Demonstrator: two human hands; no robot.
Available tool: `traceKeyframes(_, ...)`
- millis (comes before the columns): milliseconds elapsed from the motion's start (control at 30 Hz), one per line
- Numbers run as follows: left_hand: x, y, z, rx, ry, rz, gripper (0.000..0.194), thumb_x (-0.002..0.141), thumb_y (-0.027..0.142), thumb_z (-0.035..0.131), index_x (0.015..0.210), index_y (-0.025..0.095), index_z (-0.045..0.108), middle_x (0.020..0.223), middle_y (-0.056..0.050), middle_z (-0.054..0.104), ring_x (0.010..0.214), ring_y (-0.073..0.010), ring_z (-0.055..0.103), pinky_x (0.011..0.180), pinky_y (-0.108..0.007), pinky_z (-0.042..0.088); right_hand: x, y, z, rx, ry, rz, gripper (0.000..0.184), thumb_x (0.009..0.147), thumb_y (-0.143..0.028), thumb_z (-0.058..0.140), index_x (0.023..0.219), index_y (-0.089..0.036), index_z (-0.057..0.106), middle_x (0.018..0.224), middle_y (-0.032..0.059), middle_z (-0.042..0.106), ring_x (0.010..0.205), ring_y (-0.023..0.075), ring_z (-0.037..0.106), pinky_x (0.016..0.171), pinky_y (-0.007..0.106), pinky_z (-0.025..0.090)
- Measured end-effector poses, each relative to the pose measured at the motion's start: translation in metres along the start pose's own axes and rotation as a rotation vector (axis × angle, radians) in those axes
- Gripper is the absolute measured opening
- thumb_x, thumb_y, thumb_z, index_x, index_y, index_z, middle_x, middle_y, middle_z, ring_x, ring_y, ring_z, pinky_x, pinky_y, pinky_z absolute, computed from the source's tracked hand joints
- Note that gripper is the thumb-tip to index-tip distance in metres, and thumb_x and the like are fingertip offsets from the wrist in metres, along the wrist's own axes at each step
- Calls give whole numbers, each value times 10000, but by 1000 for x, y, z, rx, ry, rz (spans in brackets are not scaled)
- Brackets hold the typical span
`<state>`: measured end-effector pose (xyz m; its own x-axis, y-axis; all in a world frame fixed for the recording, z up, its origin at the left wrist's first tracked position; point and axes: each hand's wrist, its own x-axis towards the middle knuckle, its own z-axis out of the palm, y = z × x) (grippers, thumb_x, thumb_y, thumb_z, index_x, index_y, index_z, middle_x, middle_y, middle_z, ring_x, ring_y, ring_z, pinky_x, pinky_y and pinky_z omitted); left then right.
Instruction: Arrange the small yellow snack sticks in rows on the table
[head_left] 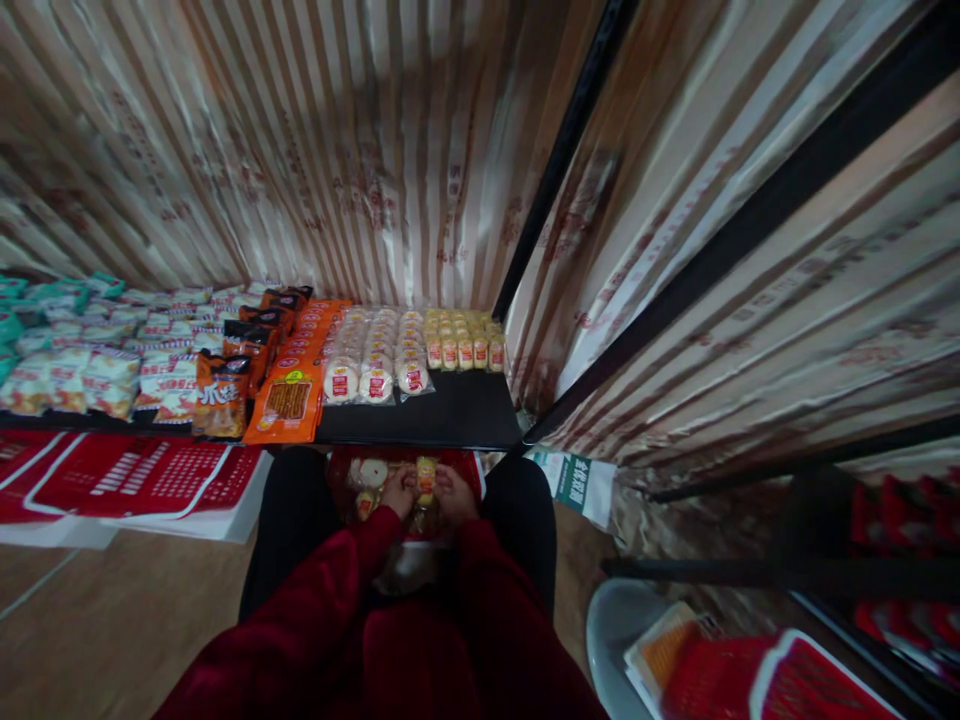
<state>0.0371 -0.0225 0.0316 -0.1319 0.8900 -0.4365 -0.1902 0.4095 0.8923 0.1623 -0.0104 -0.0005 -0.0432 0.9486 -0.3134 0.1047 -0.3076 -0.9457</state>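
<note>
Between my knees, my left hand (400, 491) and my right hand (455, 496) hold a small yellow wrapped snack pack (426, 474) upright from its two sides. The fingers of both hands are closed on its edges. Below them is a red bag or box (471, 468) with more packs in it, among them a round white wrapped cake (373, 472) to the left of my hands. On the black shelf ahead, similar yellow packs (465, 352) stand in rows at the right end. Beside these lie rows of round white wrapped cakes (376, 383).
Orange snack bags (285, 405), brown-orange packets (222, 395) and white packets (111, 380) fill the left of the black shelf (450, 410). Red printed bags (142, 475) lie under its edge. A grey basin (611, 625) stands at right. Black frame bars (675, 265) cross the striped sheeting.
</note>
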Motion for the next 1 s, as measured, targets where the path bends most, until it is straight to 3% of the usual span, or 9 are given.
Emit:
traceKeyframes(100, -1, 6, 3, 11, 9, -29, 277, 490, 25, 635, 732, 155, 598, 557, 51, 539, 548, -79, 497, 577, -197, 418, 0, -6, -6, -60, 19, -34, 339, 623, -145, 529, 949, -211, 592, 804, 16, 677, 770, 160, 647, 709, 283, 532)
traceKeyframes(333, -2, 14, 5, 27, -53, 53, 297, 504, 86, 670, 792, 146, 630, 611, 36, 580, 579, -85, 521, 606, -207, 425, -9, -22, -16, -182, 63, -137, 341, 683, -248, 549, 1014, -247, 629, 770, -9, 670, 693, 146, 637, 665, 267, 533)
traceKeyframes(567, -6, 32, 12, 32, -107, 95, 298, 508, 90, 647, 801, 139, 630, 599, 40, 580, 548, -77, 507, 577, -196, 409, -15, -43, -21, -128, 83, -183, 360, 685, -287, 557, 1028, -213, 635, 806, 13, 651, 693, 136, 627, 695, 276, 534)
traceKeyframes(733, -5, 46, 18, 42, -94, 110, 285, 517, 103, 641, 800, 139, 634, 564, 58, 543, 493, -54, 452, 535, -181, 386, -10, -52, -25, -147, 87, -230, 380, 702, -311, 547, 1058, -197, 621, 850, 31, 635, 727, 139, 619, 716, 284, 527)
traceKeyframes(1000, 4, 61, 28, 20, -72, 98, 294, 533, 91, 636, 819, 143, 593, 549, 74, 505, 457, -44, 436, 474, -173, 375, -3, -63, -27, -220, 121, -289, 264, 733, -291, 538, 966, -211, 633, 855, 29, 652, 747, 154, 621, 732, 304, 520)
